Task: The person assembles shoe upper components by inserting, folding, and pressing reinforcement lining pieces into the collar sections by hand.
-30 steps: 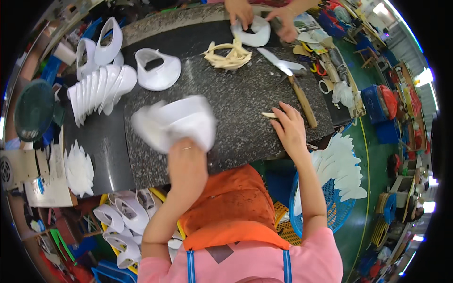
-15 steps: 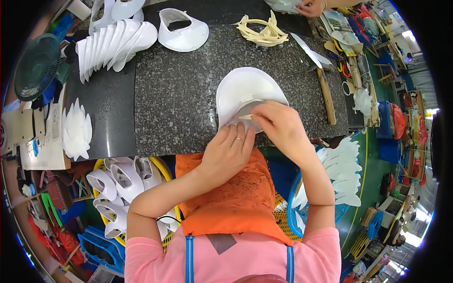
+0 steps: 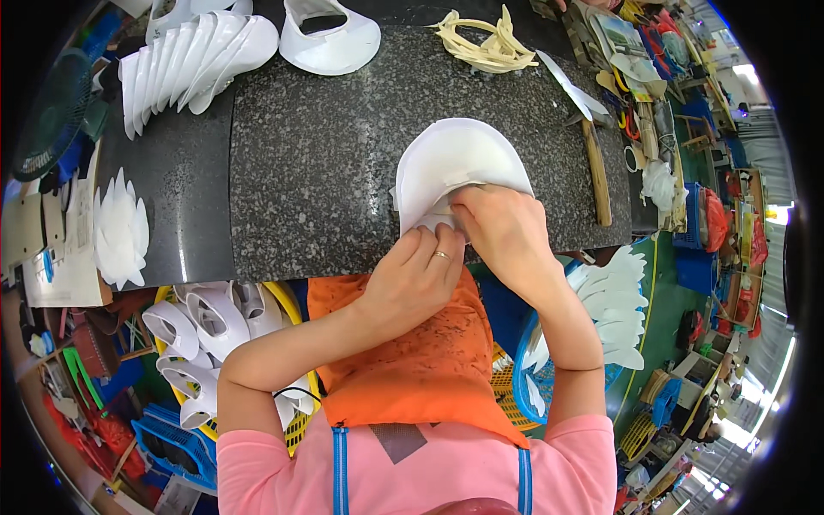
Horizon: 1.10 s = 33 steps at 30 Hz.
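A white shoe upper (image 3: 463, 159) rests on the dark speckled stone slab near its front edge, its rounded toe pointing away from me. My left hand (image 3: 414, 270), with a ring on one finger, has its bent fingers closed on the near edge of the upper. Reaching into the opening from the right, my right hand (image 3: 505, 227) keeps its fingers pressed together against the inside. Its fingertips are partly hidden, and whatever they hold does not show.
Beyond the upper lie a coil of cream strips (image 3: 489, 53), a pointed white piece (image 3: 562, 86) and a wooden-handled hammer (image 3: 598, 176). Stacked white uppers (image 3: 189, 64) stand far left, white cut pieces (image 3: 122, 232) nearer. Below are a yellow basket (image 3: 287, 300) and a blue basket (image 3: 521, 369).
My right hand has turned and pushed deeper into the upper's opening; the pale strip seen at its fingertips is now hidden. My view has shifted slightly, and another person's hand has mostly left the top.
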### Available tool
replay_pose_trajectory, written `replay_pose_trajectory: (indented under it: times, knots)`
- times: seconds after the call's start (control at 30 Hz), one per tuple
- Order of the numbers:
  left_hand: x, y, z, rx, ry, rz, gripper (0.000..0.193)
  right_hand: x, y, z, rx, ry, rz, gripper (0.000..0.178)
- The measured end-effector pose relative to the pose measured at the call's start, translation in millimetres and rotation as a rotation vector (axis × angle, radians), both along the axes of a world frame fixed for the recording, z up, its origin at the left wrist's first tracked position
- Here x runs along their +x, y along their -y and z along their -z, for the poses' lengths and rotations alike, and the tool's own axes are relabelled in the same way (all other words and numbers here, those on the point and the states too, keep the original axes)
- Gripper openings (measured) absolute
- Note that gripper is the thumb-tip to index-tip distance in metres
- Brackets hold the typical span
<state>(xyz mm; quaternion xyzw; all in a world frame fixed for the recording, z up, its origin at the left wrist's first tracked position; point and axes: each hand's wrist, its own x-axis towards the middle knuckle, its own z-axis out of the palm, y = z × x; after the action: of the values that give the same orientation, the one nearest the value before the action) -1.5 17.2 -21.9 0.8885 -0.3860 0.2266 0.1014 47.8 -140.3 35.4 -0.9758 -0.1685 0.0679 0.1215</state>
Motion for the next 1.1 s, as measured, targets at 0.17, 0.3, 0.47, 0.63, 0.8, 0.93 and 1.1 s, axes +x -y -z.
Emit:
replay_pose_trajectory:
  times: [0.17, 0.3, 0.47, 0.63, 0.8, 0.93, 1.1]
  knots:
    - [0, 0, 0, -0.011, -0.024, -0.006, 0.036, 2, -3, 2, -0.057, 0.016, 0.003, 0.014]
    - [1, 1, 1, -0.023, -0.029, 0.002, 0.035, 2, -4, 3, -0.078, 0.001, 0.013, 0.014]
    - [1, 4, -7, 0.0, -0.043, -0.048, 0.033, 0, -5, 5, -0.095, 0.032, 0.023, 0.013]
    - [0, 12, -15, 0.121, -0.061, -0.102, 0.031, -4, 4, -5, 0.034, 0.03, -0.028, 0.013]
    - [0, 11, -15, 0.155, -0.03, -0.078, 0.028, -7, 8, -6, -0.049, 0.034, 0.038, 0.014]
    - [2, 13, -18, 0.179, -0.052, -0.055, 0.029, 0, 5, -4, -0.11, 0.02, 0.052, 0.013]
    - [8, 21, -18, 0.165, -0.01, -0.039, 0.027, 1, 9, 3, -0.163, 0.03, 0.034, 0.014]
